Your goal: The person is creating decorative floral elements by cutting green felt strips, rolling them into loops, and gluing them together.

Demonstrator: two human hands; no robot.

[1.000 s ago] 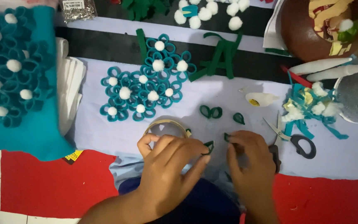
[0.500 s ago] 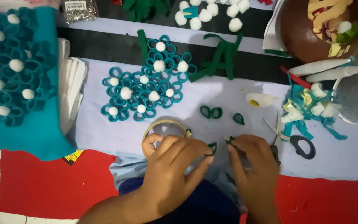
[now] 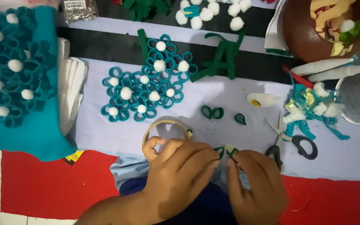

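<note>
My left hand [image 3: 180, 171] and my right hand [image 3: 255, 183] meet low in the middle of the view, both pinching a small dark green felt strip [image 3: 225, 151] between the fingertips. Just behind my left hand lies a roll of clear tape [image 3: 166, 125]. Two finished green felt loops [image 3: 212, 112] and a single loop [image 3: 240, 118] lie on the pale cloth [image 3: 105, 133] beyond my fingers. A cluster of teal felt loop flowers with white pompoms [image 3: 146, 87] sits further back.
Black-handled scissors [image 3: 296, 143] lie right of my right hand, with a small glue bottle [image 3: 263, 99] behind them. A teal felt sheet with loop flowers [image 3: 13, 75] fills the left. A brown bowl of scraps [image 3: 326, 25] stands far right, red felt [image 3: 55, 187] below.
My two hands have drawn closer together around the green strip, and my right hand has shifted slightly left. The other things lie as before.
</note>
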